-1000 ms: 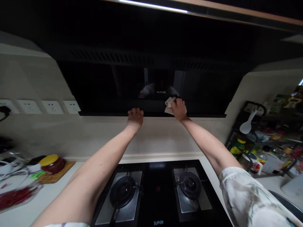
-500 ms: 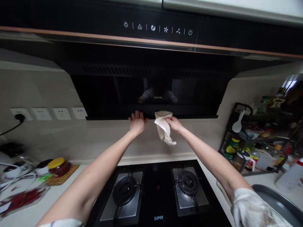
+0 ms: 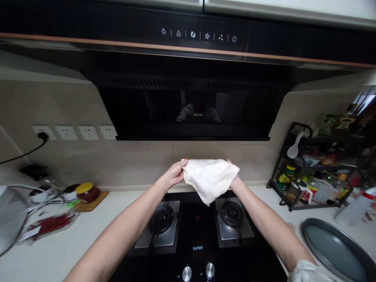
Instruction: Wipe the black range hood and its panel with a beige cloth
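A white cloth [image 3: 210, 178] hangs spread between my two hands, in front of the wall and above the back of the black gas stove [image 3: 197, 231]. My left hand [image 3: 176, 172] pinches its upper left corner. At the cloth's right side is my right hand [image 3: 234, 179], its fingers mostly hidden behind the fabric; it holds that end up. Over both hands sits the black range hood [image 3: 198, 100], its lower edge [image 3: 194, 138] apart from the cloth.
Left on the counter are a yellow-lidded jar [image 3: 87, 192], a bag of red food [image 3: 48, 225] and a plugged-in cord [image 3: 42, 137]. To the right stand a condiment rack [image 3: 311, 168], a grey pan [image 3: 337, 250] and a white bottle [image 3: 354, 211]. Two burners [image 3: 161, 219] lie below my arms.
My left hand has left the hood's lower edge and taken a corner of the cloth. Both hands have come down, and the cloth, bunched in my right hand before, is now spread out.
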A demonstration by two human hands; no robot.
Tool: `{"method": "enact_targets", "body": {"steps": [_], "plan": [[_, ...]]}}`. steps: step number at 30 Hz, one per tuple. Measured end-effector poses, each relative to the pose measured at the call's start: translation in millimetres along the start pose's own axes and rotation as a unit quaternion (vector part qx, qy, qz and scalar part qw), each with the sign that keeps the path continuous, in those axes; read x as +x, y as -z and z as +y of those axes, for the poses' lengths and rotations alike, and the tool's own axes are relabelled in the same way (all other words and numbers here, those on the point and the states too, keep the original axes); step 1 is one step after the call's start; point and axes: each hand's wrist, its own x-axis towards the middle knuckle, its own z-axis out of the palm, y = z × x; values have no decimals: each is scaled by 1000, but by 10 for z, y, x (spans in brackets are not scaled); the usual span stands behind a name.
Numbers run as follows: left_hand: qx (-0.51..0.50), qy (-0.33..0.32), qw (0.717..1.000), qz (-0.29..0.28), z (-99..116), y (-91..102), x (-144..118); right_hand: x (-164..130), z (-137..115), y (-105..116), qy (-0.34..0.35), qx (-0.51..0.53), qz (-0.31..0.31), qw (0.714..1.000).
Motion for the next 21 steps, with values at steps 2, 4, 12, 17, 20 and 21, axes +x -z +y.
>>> {"method": "enact_targets", "body": {"steps": [2, 4, 12, 17, 20, 21], "plan": [[-28, 11, 999, -19, 109, 31, -81, -73, 14, 54, -46, 76, 5, 996], [-78, 1, 995, -68, 114, 30, -184, -109, 32, 50, -65, 101, -12, 993], [-1, 101, 995, 11, -483, 350, -410, -149, -7, 12, -23, 1, 16, 1000], [0, 25, 998, 49, -344, 354, -408, -106, -103, 29, 4, -79, 137, 987], [117, -33, 992, -46, -313, 182, -478, -70, -175, -30, 2, -79, 93, 993], [196, -60, 976, -80, -317, 133, -495, -67, -208, -44, -8, -76, 71, 995]]}}
